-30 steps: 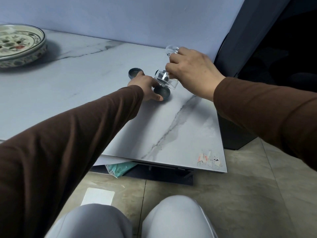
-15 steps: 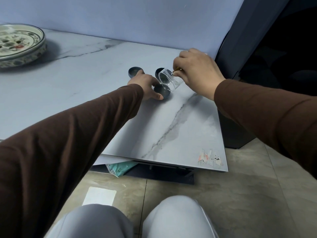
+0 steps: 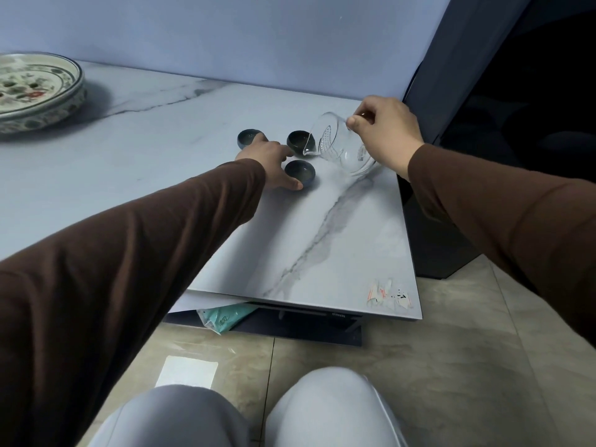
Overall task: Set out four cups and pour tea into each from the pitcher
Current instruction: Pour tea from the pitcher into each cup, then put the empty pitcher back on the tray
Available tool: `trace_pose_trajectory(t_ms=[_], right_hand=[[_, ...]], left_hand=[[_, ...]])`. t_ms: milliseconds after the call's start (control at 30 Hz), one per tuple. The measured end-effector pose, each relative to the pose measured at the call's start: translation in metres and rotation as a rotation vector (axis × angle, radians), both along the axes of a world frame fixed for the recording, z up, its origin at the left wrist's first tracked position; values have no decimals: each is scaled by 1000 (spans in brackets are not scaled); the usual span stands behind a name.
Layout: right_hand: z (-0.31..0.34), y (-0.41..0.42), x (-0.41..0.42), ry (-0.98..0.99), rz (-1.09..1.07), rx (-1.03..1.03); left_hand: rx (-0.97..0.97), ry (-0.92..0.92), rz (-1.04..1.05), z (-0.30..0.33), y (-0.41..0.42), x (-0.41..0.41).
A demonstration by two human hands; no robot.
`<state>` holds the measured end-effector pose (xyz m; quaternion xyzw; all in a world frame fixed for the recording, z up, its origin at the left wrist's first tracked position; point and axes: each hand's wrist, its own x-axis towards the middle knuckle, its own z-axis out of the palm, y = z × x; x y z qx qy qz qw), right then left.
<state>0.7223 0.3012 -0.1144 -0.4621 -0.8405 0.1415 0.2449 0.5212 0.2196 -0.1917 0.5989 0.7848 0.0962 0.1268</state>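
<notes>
Three small dark cups show on the white marble table (image 3: 322,253): a far-left cup (image 3: 247,138), a far-right cup (image 3: 297,139) and a near cup (image 3: 300,171). My left hand (image 3: 274,162) rests between them, fingers spread, thumb touching the near cup's side; it may hide more. My right hand (image 3: 383,130) grips the handle of a clear glass pitcher (image 3: 338,146). The pitcher is tipped steeply to the left, and its spout hangs over the far-right cup's rim. No liquid is visible in it.
A large painted ceramic dish (image 3: 35,91) stands at the table's far left. A dark cabinet (image 3: 483,124) rises just right of the table. Below the table's front edge lie a teal packet (image 3: 225,317) and a tiled floor (image 3: 419,366); my knees are at the bottom.
My right hand has moved right and back with the pitcher, from over the near cup to the far-right cup. My left hand has stayed by the near cup.
</notes>
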Motion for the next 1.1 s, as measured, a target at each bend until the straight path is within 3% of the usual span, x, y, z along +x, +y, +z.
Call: trace_pose_trajectory(t_ms=[267,567,900,1100], right_hand=[[9,-11,-2,285,-116,-263],[13,-47,-21,417,-51,-322],[-4,-50,-80,509,41,-402],[-19,-23,-124,439,102,-446]], left_hand=[[172,-22,-13,24,-25,-8],[271,52,11,56,-78,-31],[175,52,47,51,-80,-88],[82,99,-5,39,-58,-144]])
